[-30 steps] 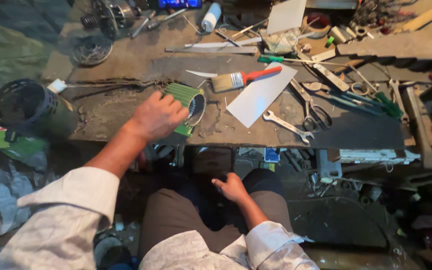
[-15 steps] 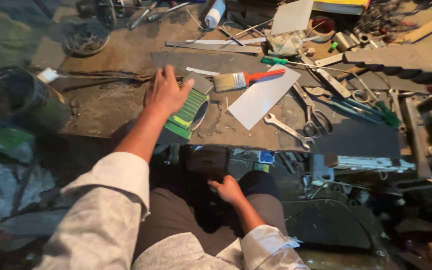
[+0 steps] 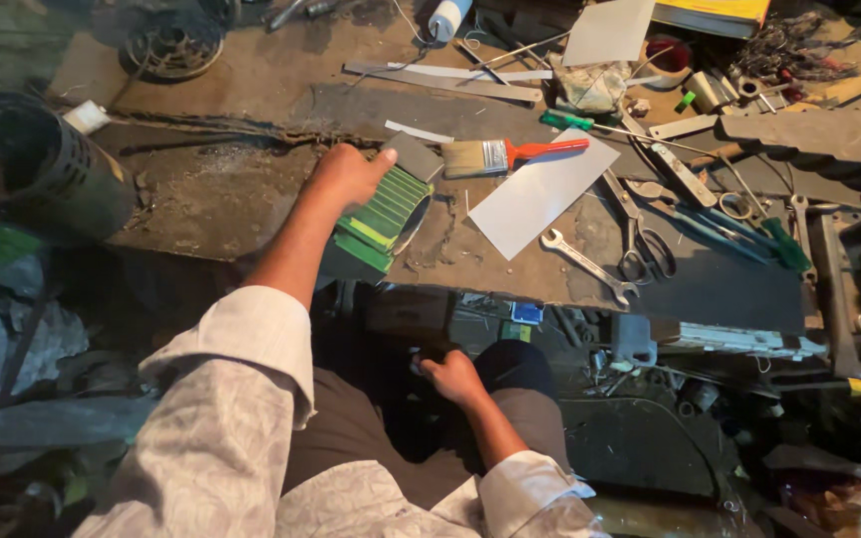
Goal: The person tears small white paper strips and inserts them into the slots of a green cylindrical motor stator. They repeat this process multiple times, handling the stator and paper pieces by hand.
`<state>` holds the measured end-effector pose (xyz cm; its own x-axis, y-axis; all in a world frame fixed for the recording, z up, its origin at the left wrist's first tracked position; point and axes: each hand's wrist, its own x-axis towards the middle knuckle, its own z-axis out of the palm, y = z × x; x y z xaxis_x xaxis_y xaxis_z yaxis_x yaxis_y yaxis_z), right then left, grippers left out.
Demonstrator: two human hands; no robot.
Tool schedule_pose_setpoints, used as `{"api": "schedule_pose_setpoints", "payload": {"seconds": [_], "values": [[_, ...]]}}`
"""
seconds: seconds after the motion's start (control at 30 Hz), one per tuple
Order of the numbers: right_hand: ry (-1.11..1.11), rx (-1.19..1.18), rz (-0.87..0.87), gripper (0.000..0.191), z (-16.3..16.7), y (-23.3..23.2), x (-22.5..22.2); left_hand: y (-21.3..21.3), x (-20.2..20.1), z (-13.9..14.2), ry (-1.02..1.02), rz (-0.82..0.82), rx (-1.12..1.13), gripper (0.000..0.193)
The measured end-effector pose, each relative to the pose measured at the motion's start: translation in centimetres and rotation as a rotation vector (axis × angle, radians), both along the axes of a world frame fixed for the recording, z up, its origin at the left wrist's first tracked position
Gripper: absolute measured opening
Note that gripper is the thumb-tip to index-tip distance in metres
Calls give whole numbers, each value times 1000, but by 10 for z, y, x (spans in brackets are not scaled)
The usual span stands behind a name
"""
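Note:
My left hand (image 3: 349, 174) rests on a green ribbed part (image 3: 387, 217) at the near edge of the workbench (image 3: 241, 199), fingers curled over its top, thumb toward a small grey metal plate (image 3: 414, 154). My right hand (image 3: 452, 377) is down below the bench near my lap, fingers closed around a small dark object that I cannot make out. A paintbrush with a red handle (image 3: 510, 154) lies just right of the green part, beside a grey sheet of metal (image 3: 542, 189).
A wrench (image 3: 586, 264), scissors (image 3: 640, 244), screwdrivers (image 3: 739, 224) and long metal strips (image 3: 440, 82) lie across the bench. A dark round cage-like housing (image 3: 37, 164) stands at the left edge. Under the bench are boxes and loose parts (image 3: 640, 344).
The view has shifted so the bench sits higher and left. My left hand stays on the green part, now gripping over its top. My right hand stays below the bench.

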<state>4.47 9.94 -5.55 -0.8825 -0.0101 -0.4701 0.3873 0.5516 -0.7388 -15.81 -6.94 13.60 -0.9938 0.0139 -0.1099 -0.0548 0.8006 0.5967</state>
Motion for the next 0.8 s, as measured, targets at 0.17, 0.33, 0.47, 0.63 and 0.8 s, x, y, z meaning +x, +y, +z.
{"api": "schedule_pose_setpoints", "payload": {"seconds": [0.17,0.33,0.47,0.63,0.8], "values": [[83,-42,18,29,-6,-2,1,-5,-2,-6,53,-52,-10,76],[112,21,58,32,-8,-5,-3,-3,7,3,-28,32,28,74],[119,-71,25,32,-3,-8,-5,-7,12,17,-89,103,7,70],[5,-10,6,33,-2,-7,0,-9,16,13,-90,88,18,68],[97,-75,14,30,-3,-4,0,-9,13,5,-87,95,20,67]]}}
